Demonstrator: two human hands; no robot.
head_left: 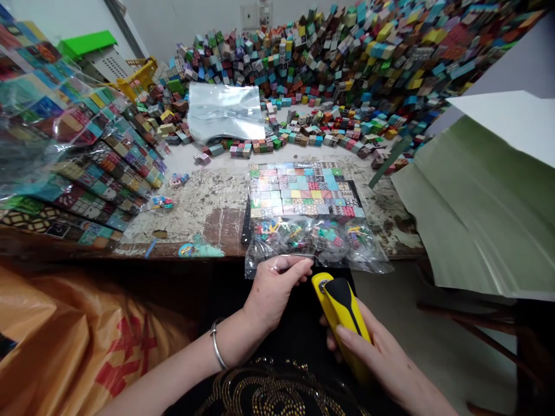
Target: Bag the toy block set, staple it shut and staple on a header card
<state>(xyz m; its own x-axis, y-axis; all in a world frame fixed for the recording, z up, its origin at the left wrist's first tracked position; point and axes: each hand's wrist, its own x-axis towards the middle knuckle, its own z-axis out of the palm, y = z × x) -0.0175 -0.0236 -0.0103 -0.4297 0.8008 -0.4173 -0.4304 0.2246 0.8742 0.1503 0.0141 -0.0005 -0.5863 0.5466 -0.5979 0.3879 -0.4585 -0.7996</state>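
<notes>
My left hand [277,286] pinches the near edge of a clear plastic bag [321,263] at the table's front. Inside the bag lie flat rows of small patterned cubes [303,190], with several little colourful plastic pieces [325,234] nearer to me. A yellow and black stapler [342,318] is gripped in my right hand [375,352], its head close to the bag's edge and just right of my left fingers. A dark flat board [245,222] shows partly beneath the bag.
A big heap of loose patterned cubes [303,58] fills the back. Stacked bagged cubes [95,167] stand at left. An empty clear bag [225,112] lies on the worn table [186,214]. Green-grey sheeting [477,214] hangs at right, and an orange sack [87,341] sits lower left.
</notes>
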